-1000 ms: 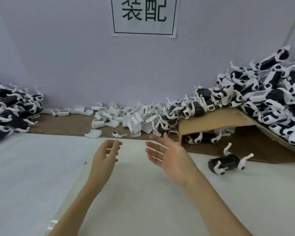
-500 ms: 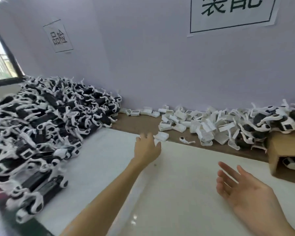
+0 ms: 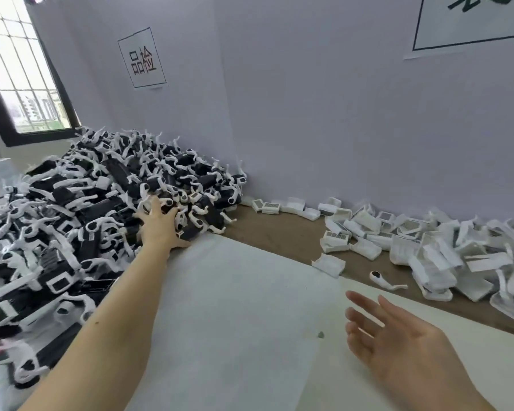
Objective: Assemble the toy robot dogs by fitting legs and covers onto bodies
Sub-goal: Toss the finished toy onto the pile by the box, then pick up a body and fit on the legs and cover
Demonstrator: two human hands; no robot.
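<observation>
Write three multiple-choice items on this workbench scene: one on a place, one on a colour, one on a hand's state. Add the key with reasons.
1. Where is the left hand?
A. on the pile of black-and-white toy dogs
B. on the white covers
C. on the window

2. What colour is the loose toy leg on the brown board?
A. red
B. white
C. green

3. How is the right hand?
A. gripping a cover
B. a fist
C. open, holding nothing

Key: A, its fingers reach into the pile; B, it is white with a dark joint; C, its fingers are spread above the white sheet.

Wall signs [image 3: 143, 59], barred window [image 3: 18, 66], perhaps ajar
</observation>
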